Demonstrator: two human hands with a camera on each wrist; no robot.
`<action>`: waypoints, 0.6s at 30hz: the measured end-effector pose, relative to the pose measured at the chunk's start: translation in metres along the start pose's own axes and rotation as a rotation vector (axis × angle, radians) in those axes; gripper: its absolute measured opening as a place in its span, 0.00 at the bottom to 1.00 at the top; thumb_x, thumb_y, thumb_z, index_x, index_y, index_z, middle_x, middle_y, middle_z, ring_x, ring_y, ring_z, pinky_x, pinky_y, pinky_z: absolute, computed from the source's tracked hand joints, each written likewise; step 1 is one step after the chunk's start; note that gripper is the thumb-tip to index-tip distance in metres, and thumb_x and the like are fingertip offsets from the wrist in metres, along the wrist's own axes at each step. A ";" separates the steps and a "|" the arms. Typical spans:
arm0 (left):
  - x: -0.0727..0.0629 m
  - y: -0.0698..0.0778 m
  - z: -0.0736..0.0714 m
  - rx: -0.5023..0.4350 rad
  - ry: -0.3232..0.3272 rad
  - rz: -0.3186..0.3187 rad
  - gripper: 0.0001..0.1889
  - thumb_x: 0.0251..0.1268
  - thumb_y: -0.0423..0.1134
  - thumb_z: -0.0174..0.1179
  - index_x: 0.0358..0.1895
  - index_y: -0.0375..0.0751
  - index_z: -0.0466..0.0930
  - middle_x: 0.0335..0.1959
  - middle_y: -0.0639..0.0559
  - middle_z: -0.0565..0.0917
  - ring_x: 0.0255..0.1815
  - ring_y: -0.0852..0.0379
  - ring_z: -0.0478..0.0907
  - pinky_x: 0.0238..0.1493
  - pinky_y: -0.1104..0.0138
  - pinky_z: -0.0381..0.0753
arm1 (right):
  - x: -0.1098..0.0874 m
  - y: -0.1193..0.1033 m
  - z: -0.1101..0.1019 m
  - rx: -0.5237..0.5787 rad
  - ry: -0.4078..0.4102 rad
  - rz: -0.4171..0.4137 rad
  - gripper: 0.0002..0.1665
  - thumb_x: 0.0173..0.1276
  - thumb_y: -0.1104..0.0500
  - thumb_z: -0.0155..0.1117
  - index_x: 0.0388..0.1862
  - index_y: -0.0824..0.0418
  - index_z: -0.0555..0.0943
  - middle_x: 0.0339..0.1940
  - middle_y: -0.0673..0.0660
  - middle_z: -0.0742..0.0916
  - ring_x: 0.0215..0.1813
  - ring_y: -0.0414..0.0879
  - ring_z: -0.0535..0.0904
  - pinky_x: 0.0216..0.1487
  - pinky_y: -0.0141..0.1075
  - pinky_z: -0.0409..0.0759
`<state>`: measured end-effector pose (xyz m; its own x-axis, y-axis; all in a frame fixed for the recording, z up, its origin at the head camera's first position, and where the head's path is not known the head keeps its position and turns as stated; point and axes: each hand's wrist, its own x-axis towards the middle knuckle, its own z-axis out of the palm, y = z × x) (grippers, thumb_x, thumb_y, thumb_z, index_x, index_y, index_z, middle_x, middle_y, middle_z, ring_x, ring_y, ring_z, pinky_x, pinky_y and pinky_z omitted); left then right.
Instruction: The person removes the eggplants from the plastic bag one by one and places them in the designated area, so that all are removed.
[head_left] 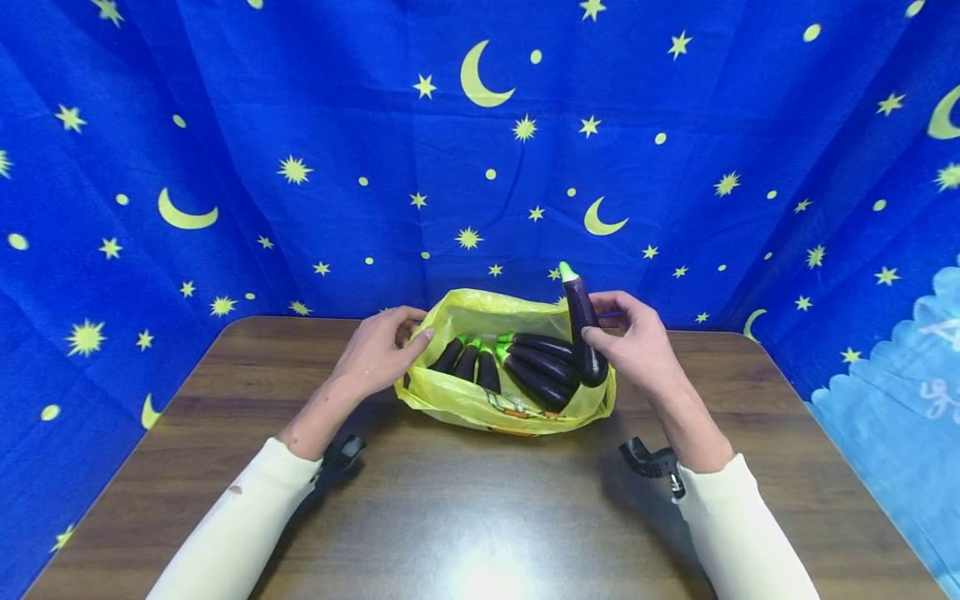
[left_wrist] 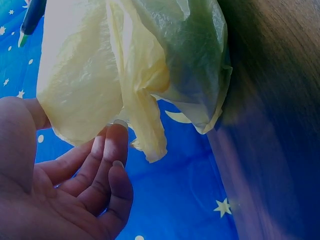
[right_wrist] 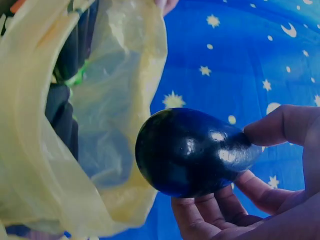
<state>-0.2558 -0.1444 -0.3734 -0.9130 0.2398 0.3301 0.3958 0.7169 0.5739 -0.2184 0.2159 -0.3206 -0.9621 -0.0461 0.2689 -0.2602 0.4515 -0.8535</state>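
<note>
A yellow plastic bag [head_left: 450,392] lies on the table with its mouth spread, and several dark purple eggplants [head_left: 536,375] with green stem ends are inside. My left hand [head_left: 381,350] pinches the bag's left rim between thumb and fingers; in the left wrist view the thin plastic [left_wrist: 80,75] hangs from that hand [left_wrist: 85,185]. One eggplant [head_left: 583,329] is in my right hand [head_left: 636,342], held nearly upright at the bag's right side, green end up. The right wrist view shows its rounded end [right_wrist: 185,155] close, beside the bag's opening [right_wrist: 115,165].
The brown wooden table [head_left: 420,500] extends in front of the bag and to both sides. Behind it hangs a blue cloth [head_left: 375,125] with yellow moons and stars. A light blue scalloped cloth [head_left: 900,408] is at the right.
</note>
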 end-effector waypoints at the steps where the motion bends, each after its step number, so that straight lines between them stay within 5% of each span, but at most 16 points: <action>1: 0.000 0.000 0.000 0.001 -0.001 -0.001 0.21 0.77 0.49 0.61 0.64 0.40 0.83 0.45 0.47 0.88 0.40 0.53 0.84 0.44 0.55 0.81 | 0.000 0.000 -0.002 0.009 0.002 0.008 0.26 0.67 0.68 0.68 0.65 0.69 0.80 0.58 0.68 0.84 0.55 0.56 0.83 0.48 0.30 0.80; 18: -0.001 0.000 -0.002 0.027 -0.015 -0.001 0.19 0.79 0.50 0.60 0.59 0.39 0.86 0.44 0.47 0.89 0.41 0.52 0.85 0.45 0.54 0.81 | 0.007 0.019 -0.029 0.057 0.053 0.102 0.30 0.68 0.68 0.66 0.68 0.74 0.75 0.58 0.68 0.81 0.48 0.37 0.84 0.46 0.27 0.82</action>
<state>-0.2549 -0.1459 -0.3727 -0.9149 0.2484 0.3183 0.3922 0.7345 0.5539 -0.2277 0.2505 -0.3221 -0.9785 0.0450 0.2015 -0.1671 0.4004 -0.9010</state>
